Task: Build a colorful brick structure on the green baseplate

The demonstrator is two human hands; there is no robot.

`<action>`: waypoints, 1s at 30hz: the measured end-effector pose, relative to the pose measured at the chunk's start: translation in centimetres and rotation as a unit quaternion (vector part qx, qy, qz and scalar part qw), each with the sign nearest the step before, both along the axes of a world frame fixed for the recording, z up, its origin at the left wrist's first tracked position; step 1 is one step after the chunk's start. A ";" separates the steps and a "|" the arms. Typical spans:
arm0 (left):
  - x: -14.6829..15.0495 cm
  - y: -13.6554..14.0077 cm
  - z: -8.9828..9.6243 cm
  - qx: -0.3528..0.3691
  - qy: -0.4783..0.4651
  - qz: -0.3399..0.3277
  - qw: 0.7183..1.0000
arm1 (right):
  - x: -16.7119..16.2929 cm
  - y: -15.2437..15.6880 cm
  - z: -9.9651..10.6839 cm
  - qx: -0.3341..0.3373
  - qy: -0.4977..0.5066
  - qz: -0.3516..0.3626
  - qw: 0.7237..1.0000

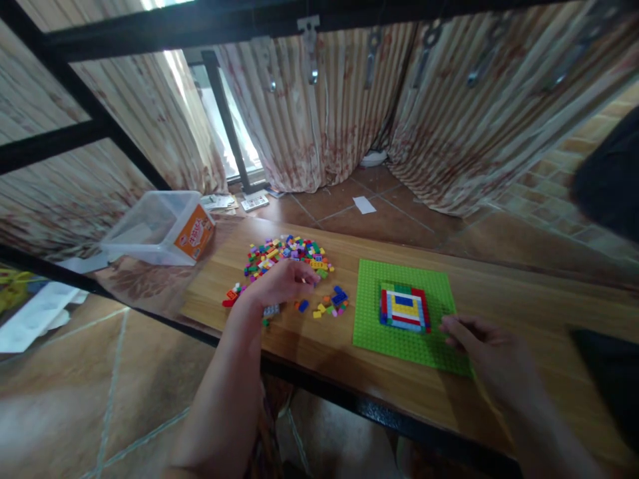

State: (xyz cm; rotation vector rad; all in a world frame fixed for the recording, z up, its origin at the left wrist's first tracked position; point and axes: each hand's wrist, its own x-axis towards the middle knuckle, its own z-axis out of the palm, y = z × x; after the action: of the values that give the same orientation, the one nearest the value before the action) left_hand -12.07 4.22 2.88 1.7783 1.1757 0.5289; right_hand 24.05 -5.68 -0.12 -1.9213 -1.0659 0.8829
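Observation:
My left hand (pixel 285 282) hovers over the near side of a heap of small coloured toy bricks (pixel 292 249), fingers loosely bent and apart, with no brick visible in them. My right hand (pixel 472 332) is at the right edge of a green baseplate (pixel 369 332). Its thumb and fingertips are pressed together; whatever may be between them is hidden. On the baseplate sits a layered brick build (pixel 404 309) with red, blue, white and yellow rows, just left of my right fingertips. Several loose bricks, including blue bricks (pixel 339 295), lie between the heap and the baseplate.
A clear plastic box (pixel 144 229) with an orange label stands beyond the wooden tabletop's (pixel 319 346) left end. A dark flat object (pixel 606 372) is at the right. Black frame bars cross above, with curtains (pixel 319 120) behind. White paper (pixel 364 205) lies on the floor.

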 end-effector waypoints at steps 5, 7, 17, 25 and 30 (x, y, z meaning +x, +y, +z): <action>0.1 -0.8 0.2 -0.021 0.076 -0.062 0.995 | 0.2 -0.1 -0.4 -0.014 -0.068 0.016 0.997; 0.1 -0.9 0.1 -0.020 0.104 -0.061 0.993 | 0.3 -0.1 -0.6 -0.019 -0.080 0.021 0.996; -1.1 -1.1 0.6 0.004 0.222 -0.012 0.975 | -0.2 0.0 -0.5 -0.004 -0.102 0.041 0.994; -0.4 -2.2 1.2 0.049 0.296 -0.011 0.954 | -0.5 0.0 -0.5 -0.016 -0.107 0.044 0.993; 0.6 -2.4 1.1 0.079 0.324 0.027 0.943 | -0.4 0.0 -0.8 0.002 -0.112 0.059 0.992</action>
State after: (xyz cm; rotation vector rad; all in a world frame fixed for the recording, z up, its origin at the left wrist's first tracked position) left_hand -11.42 1.85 3.94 2.1444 1.6629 0.0517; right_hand 23.60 -5.64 -0.90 -2.0046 -1.3237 0.7391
